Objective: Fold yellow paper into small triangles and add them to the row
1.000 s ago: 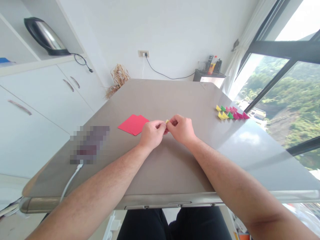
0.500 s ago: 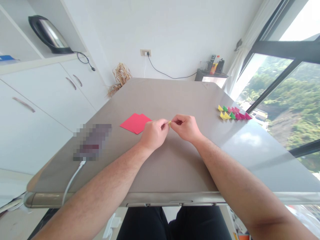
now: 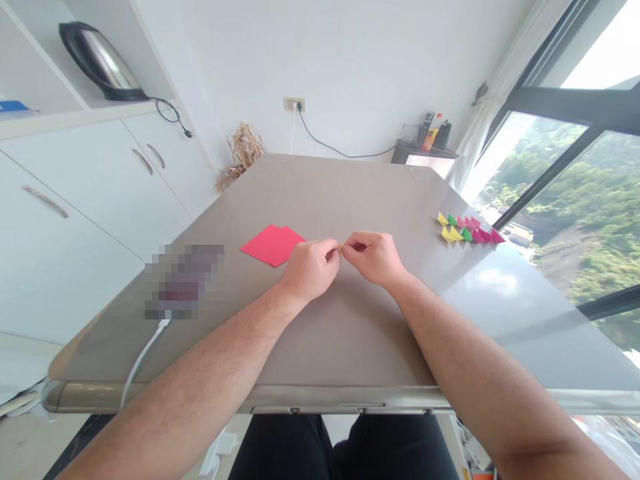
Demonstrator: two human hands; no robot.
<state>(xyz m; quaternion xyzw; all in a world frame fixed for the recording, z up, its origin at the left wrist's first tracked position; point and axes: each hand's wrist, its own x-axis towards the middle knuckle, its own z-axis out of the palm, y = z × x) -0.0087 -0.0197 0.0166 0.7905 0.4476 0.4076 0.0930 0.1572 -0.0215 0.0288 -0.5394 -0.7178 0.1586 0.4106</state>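
Above the middle of the table, my left hand [image 3: 313, 267] and my right hand [image 3: 374, 257] meet fingertip to fingertip. Both are closed in a pinch on a small folded piece of yellow paper [image 3: 341, 249], mostly hidden by the fingers. Red paper sheets [image 3: 271, 247] lie flat just left of my left hand, partly covered by it. Off to the right, small folded paper boats [image 3: 467, 233] in yellow, green, pink and magenta stand in two rows near the window-side edge.
A blurred-out flat object [image 3: 185, 280] with a white cable [image 3: 143, 357] lies at the table's left. The grey table [image 3: 345, 187] reaches toward the wall. An electric kettle [image 3: 105, 63] stands on a shelf. Bottles [image 3: 433, 133] stand on a small cabinet behind the table.
The hands stay almost in place, their fingertips closing a little nearer together, so less of the yellow paper shows. The view has shifted slightly.
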